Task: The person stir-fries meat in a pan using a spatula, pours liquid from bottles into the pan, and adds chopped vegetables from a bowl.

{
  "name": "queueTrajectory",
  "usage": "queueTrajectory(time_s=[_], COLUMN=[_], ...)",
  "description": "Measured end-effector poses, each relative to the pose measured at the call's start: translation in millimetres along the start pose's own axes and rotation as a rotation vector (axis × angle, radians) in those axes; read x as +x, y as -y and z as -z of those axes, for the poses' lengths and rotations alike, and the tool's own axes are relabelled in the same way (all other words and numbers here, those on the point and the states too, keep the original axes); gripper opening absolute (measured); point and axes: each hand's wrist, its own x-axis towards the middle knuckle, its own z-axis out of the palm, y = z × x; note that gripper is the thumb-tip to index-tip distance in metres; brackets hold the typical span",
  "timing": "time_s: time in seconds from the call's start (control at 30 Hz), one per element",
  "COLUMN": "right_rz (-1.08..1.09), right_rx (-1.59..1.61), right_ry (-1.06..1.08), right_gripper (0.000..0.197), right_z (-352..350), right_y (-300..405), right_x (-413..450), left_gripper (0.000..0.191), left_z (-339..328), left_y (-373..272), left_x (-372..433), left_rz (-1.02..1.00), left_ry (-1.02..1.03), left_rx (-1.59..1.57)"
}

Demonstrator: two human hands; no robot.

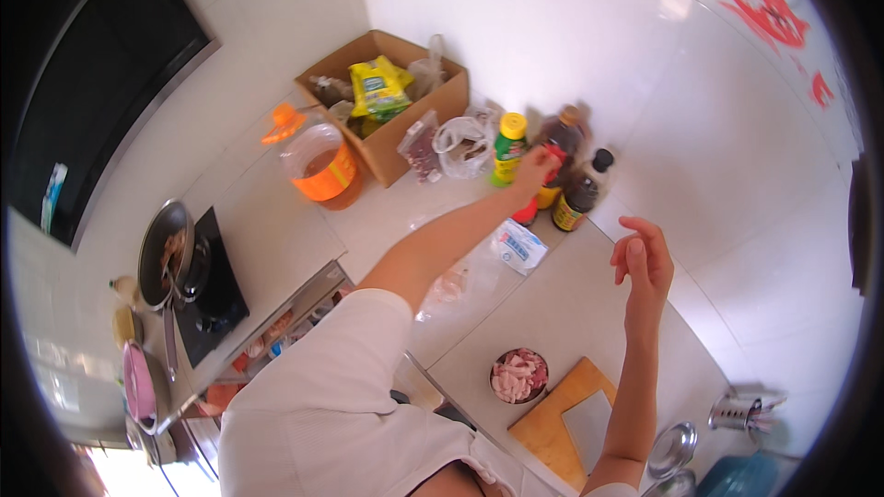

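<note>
My left hand (pixel 535 172) reaches among the condiment bottles by the wall, at a small red cap or lid; its fingertips are blurred, so I cannot tell whether it grips anything. Left of it stands a green bottle with a yellow cap (pixel 510 152). Behind it is a large dark sauce bottle (pixel 561 134), and to the right a dark bottle with a black cap (pixel 580 197). My right hand (pixel 644 255) hangs in the air over the counter's wall side, fingers loosely curled and holding nothing. A metal bowl of sliced raw meat (pixel 519 376) sits lower down.
Beside the bowl lies a wooden cutting board (pixel 545 428) with a cleaver blade (pixel 587 424). A white packet (pixel 521 246) rests near the bottles. Further left are a cardboard box (pixel 390 152), an oil jug (pixel 324 169), an open drawer (pixel 304 310) and a frying pan (pixel 155 269) with food.
</note>
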Motion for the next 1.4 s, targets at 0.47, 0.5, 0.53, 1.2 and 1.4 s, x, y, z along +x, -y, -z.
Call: queueTrajectory(time_s=[0.47, 0.5, 0.53, 1.2, 1.4], right_rz=[0.597, 0.628, 0.656, 0.768, 0.900], right_rx=[0.004, -0.101, -0.208, -1.371, -1.309], right_ry=[0.915, 1.009, 1.098, 1.064, 0.927], right_gripper=[0.023, 0.028, 0.033, 0.026, 0.027], right_z=[-432.5, -477.6, -522.3, -691.8, -766.8], right_y=[92.7, 91.0, 88.1, 180.0, 93.5], right_x=[-69.1, -87.8, -110.7, -222.9, -190.7], left_gripper=[0.037, 0.037, 0.036, 0.049, 0.054], left_z=[193.6, 208.6, 225.1, 449.9, 432.9], left_y=[-212.4, -227.0, -239.6, -247.1, -273.5], left_x=[-493.2, -529.3, -565.4, -683.3, -695.3], left_rz=[-0.013, -0.029, -0.070, -0.048, -0.045], left_ry=[-0.101, -0.136, -0.169, -0.841, -0.801], left_rx=[0.724, 0.720, 0.755, -0.764, -0.738])
